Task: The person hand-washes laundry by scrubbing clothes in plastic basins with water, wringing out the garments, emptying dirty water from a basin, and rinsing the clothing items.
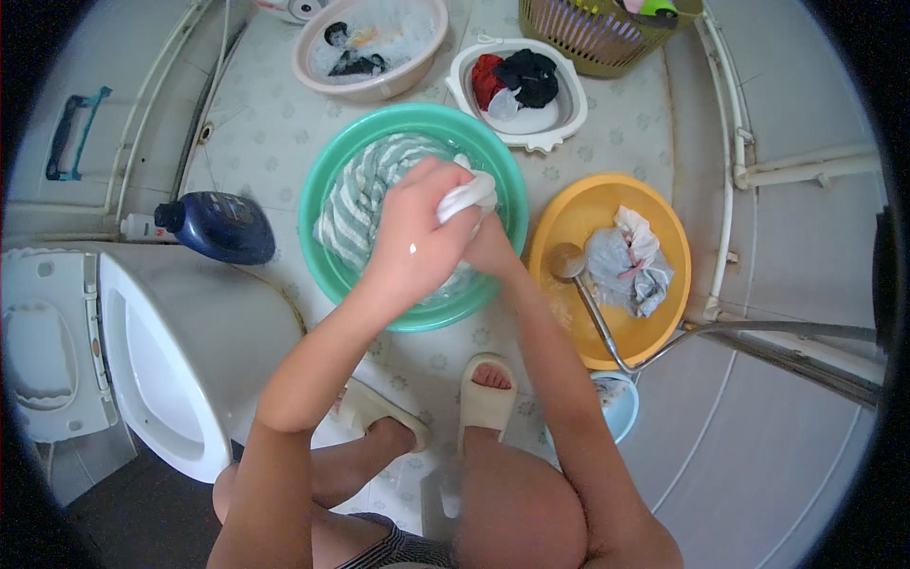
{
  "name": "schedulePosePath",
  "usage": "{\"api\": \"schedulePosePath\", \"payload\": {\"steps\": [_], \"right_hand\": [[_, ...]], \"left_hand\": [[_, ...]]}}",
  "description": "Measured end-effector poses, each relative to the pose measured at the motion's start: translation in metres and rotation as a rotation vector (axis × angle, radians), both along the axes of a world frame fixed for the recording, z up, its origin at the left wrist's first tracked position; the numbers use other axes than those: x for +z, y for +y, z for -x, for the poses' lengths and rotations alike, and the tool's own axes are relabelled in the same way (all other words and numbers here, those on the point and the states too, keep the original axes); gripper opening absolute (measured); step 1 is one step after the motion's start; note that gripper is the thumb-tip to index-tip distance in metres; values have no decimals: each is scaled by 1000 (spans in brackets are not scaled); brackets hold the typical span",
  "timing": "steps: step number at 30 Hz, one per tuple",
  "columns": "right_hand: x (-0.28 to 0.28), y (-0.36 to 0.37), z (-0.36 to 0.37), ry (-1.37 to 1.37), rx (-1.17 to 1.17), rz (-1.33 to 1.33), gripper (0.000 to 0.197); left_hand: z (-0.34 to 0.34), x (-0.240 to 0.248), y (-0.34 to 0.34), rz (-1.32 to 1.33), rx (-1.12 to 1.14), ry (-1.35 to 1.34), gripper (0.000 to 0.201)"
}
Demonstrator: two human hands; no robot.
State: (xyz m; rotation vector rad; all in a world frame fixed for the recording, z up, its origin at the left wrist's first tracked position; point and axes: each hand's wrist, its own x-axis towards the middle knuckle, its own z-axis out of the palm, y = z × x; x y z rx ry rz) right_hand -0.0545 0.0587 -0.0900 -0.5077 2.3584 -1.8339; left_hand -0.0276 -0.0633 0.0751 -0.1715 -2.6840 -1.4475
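Note:
My left hand (414, 232) and my right hand (490, 248) meet over a green basin (320, 180) on the tiled floor. Both grip a bunched white cloth (467, 196), held just above the basin's right side. My right hand is mostly hidden behind the left one. A green and white striped cloth (360, 194) lies wet in the basin under them. My feet in pale sandals (485, 398) stand just in front of the basin.
A yellow basin (588, 204) with a wrung grey cloth and a shower head (567, 261) sits right. Behind stand a pink basin (313, 76), a white tub (573, 114) of dark clothes, and a woven basket (592, 43). A blue detergent bottle (223, 226) and a toilet (171, 351) are left.

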Motion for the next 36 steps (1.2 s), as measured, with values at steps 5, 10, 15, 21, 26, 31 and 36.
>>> {"api": "schedulePosePath", "payload": {"steps": [5,10,15,21,26,31,36], "right_hand": [[82,3,20,-495,166,647,68],[133,-17,-1,-582,307,831,64],[121,-3,-17,-616,74,1073,56],[49,34,-1,-897,-53,1155,50],[-18,46,25,-1041,587,1354,47],[50,26,26,-793,491,402,23],[66,12,6,-755,386,79,27]], "left_hand": [[-6,1,-72,-799,504,-113,31],[-33,-74,-37,-1351,372,-779,58],[-37,-112,-18,-1691,97,-490,63],[-32,-67,1,-350,-49,95,47],[-34,-34,27,-92,-262,219,41],[-44,-38,7,499,-635,262,40],[-56,-65,-4,667,-813,302,31]]}}
